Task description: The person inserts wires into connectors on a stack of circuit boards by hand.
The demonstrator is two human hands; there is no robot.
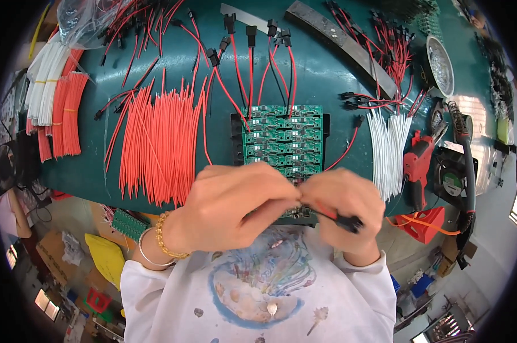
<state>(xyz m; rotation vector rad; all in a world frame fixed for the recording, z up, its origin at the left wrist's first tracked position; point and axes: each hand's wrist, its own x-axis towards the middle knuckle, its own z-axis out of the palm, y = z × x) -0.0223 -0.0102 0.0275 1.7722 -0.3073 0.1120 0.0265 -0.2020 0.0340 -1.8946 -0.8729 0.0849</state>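
My right hand (350,200) is closed round a short red-and-black wire lead, and its black connector (348,223) sticks out below the fingers. The thumb and fingers of my left hand (241,200) are pinched together and meet the right fingertips; whatever they grip is hidden. Both hands are over the near end of a panel of green circuit boards (284,140) set in a black holder (237,137). Several red-and-black leads rise from the panel's far rows, their black connectors (251,35) pointing away from me.
Red wires (158,146) lie spread left of the panel, with bundled white wires (41,86) farther left. At right are more white wires (388,151), a red glue gun (419,166), a small fan (451,177) and a metal dish (440,66). A metal bar (344,48) lies behind.
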